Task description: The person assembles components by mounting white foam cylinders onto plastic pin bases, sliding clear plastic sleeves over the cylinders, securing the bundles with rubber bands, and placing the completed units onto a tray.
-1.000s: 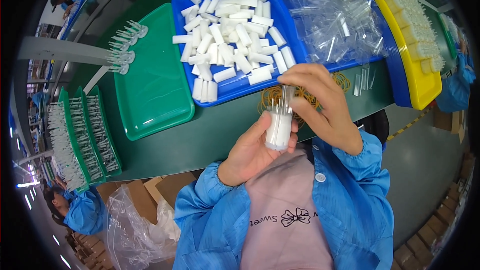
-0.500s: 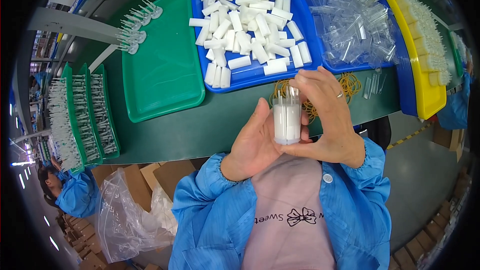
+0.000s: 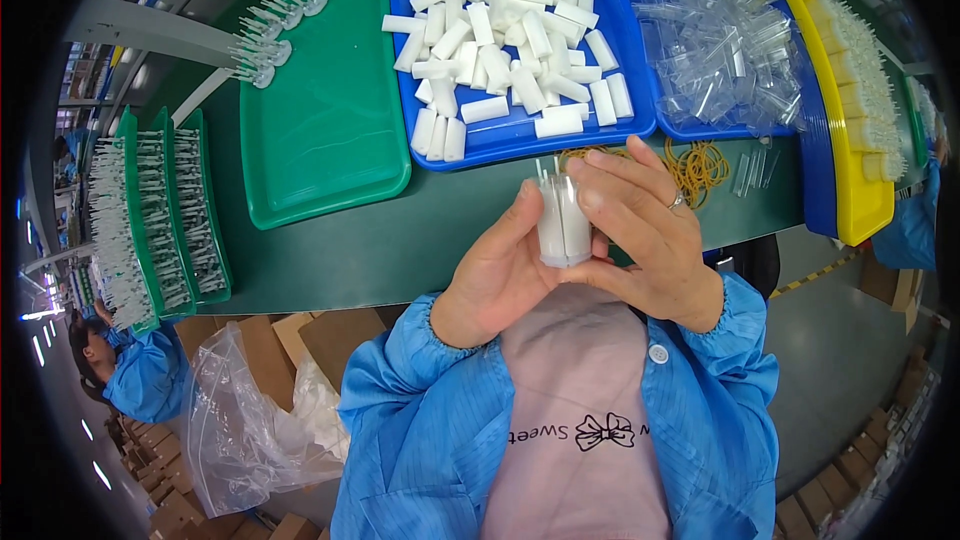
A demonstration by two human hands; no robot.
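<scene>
Just past the table's front edge, both hands hold a small upright assembly [image 3: 563, 225]: a white cylinder on a clear round base, with thin clear strips or tubes standing around it. My left hand [image 3: 495, 280] cups it from the left, thumb up along its side. From the right, my right hand [image 3: 650, 235] has its thumb at the base and its fingers over the upper part, hiding some of it. Beyond the hands, a heap of white cylinders [image 3: 490, 65] fills much of a blue tray [image 3: 640, 90]. Yellow rubber bands [image 3: 700, 175] lie next to my right hand.
Clear plastic pieces [image 3: 730, 60] fill another blue tray at the right, beside a yellow tray [image 3: 865, 220] of white pronged assemblies. Left are a green tray [image 3: 320, 140] with several pronged pieces and stacked green trays [image 3: 145, 220]. A co-worker [image 3: 145, 375] sits at far left.
The assembly has moved slightly left and tilted, its top toward the left. My right fingers have shifted left and down over its upper part; both hands still hold it.
</scene>
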